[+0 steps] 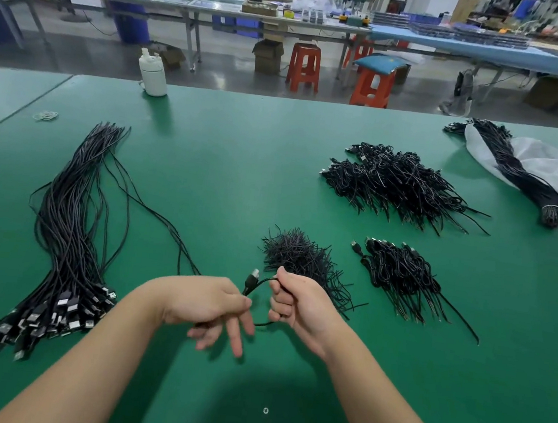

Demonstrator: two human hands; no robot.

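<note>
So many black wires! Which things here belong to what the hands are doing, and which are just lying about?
In the job: left hand, right hand, the USB cable both hold, straight cables, short ties, probably the coiled cables.
Lying about: white bottle, rubber bands, far cable bundle, red stool.

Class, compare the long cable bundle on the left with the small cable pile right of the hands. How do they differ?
The long cable bundle lies stretched out; the small cable pile is made of short wound coils. The long cable bundle covers far more table than the small cable pile. Both are black, with plugs, on the green table.
</note>
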